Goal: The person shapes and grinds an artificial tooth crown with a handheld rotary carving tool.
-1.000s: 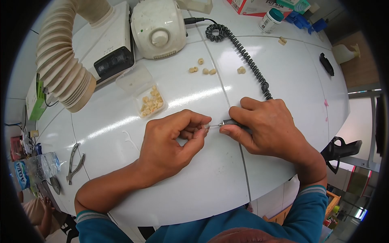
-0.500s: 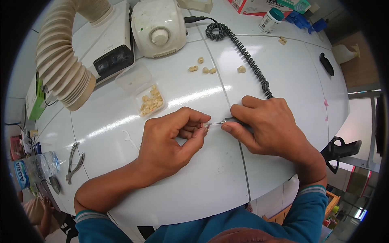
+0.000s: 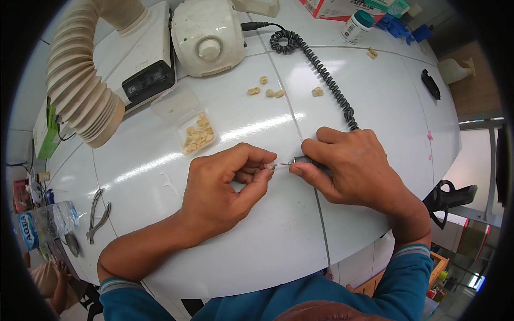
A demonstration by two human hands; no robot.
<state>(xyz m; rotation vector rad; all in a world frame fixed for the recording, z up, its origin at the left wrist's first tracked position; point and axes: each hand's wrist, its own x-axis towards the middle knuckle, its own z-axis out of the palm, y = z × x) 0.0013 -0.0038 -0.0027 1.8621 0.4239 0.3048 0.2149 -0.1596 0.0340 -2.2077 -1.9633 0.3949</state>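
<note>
Between the thumb and fingertips of my left hand [image 3: 227,187] is a small whitish piece [image 3: 271,166], mostly covered by the fingers. My right hand [image 3: 348,168] is closed around a dark rotary handpiece [image 3: 304,159], whose thin metal shank points left and reaches the piece. A coiled black cord [image 3: 326,72] runs from behind my right hand up to a white control box [image 3: 208,40]. Several tooth-shaped cream pieces [image 3: 269,93] lie beyond my hands, and more fill a small clear open box [image 3: 198,135] at the upper left.
A ribbed hose [image 3: 80,80] hangs at the upper left. Pliers [image 3: 98,216] and a plastic bottle [image 3: 45,222] lie at the left. A green-capped jar [image 3: 357,27] stands at the back right. Part of another person [image 3: 51,281] shows at the lower left.
The shank and the small piece have shifted very slightly between my fingertips. Both hands keep their hold, and the whole view has moved a little.
</note>
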